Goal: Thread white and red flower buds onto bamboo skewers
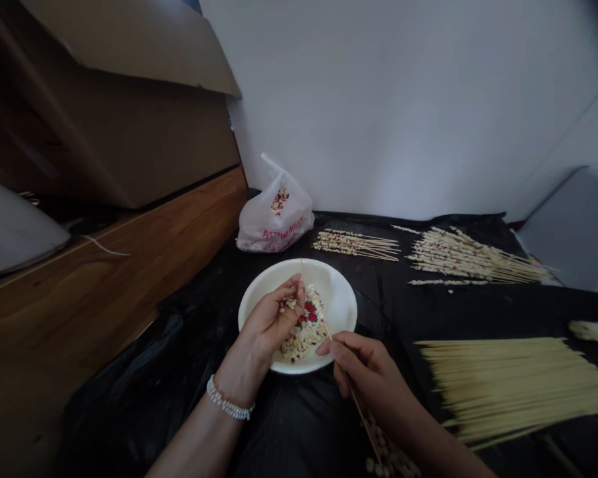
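Observation:
A white bowl (337, 292) sits on the black plastic sheet, holding a pile of small pale and red pieces (306, 332). My left hand (274, 317) reaches into the bowl, its fingers pinched on a few pale pieces. My right hand (366, 372) rests at the bowl's near rim, closed around a thin bamboo skewer (359, 405). The skewer's tip points into the pile. Pale pieces are threaded on its lower end near the bottom edge.
A large bundle of bare skewers (518, 385) lies at the right. Two heaps of filled skewers (356, 243) (471, 259) lie at the back by the wall. A white plastic bag (275, 216) stands behind the bowl. A wooden ledge (104, 285) and cardboard box (129, 126) are at the left.

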The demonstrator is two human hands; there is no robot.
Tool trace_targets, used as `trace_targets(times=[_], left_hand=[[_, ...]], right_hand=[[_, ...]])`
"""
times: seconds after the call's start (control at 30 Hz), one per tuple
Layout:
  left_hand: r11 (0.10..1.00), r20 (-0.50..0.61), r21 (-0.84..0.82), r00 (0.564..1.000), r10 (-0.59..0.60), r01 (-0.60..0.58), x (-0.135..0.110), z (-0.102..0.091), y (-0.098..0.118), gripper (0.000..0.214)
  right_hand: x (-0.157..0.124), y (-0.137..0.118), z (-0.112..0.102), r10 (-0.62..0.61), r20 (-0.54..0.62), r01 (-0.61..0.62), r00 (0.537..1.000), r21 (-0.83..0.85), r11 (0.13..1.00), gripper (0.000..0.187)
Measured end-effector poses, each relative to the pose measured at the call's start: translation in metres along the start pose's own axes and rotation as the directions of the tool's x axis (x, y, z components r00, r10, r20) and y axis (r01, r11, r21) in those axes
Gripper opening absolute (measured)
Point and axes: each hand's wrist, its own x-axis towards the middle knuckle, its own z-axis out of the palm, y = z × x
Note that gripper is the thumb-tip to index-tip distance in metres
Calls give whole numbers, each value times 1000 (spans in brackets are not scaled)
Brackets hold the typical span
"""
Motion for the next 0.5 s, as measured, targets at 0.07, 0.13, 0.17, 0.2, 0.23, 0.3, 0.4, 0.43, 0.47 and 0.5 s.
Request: trace_targets(times=[0.07,0.13,0.17,0.2,0.23,0.3,0.4,0.43,0.47,0.5], left_hand=[[998,-31,-66,999,-28,26,3,-3,1,48],[994,-51,-102,998,-44,39,2,-1,2,49],[993,-63,-107,997,-51,44,0,1,3,49],[992,-73,-115,996,-57,48,-1,3,3,48],[990,-83,-128,995,-64,53,-3,5,4,48],[984,-98,-168,992,-76,59,-5,7,6,48],[967,-120,-243,987,-110,78,-7,8,9,46],[962,-117,-261,986,-119,85,-7,9,10,46],[958,-112,-274,986,-125,91,-7,10,10,46],[955,-107,-282,986,-129,95,-8,11,11,45]], right_hand=[[0,1,0,-8,17,8,1000,1,1000,30],[-1,2,1,-12,18,12,1000,-3,1000,30],[-2,2,1,-1,17,1,1000,-5,1000,30],[-2,1,1,10,20,-10,1000,-7,1000,31],[-3,1,2,21,27,-20,999,-6,1000,31],[-5,1,2,33,41,-33,999,-3,999,31],[-6,1,3,38,65,-38,997,-2,999,33],[-6,1,3,37,72,-37,997,-5,999,34],[-6,0,3,37,77,-37,996,-9,999,34],[-5,0,3,39,83,-38,996,-14,999,34]])
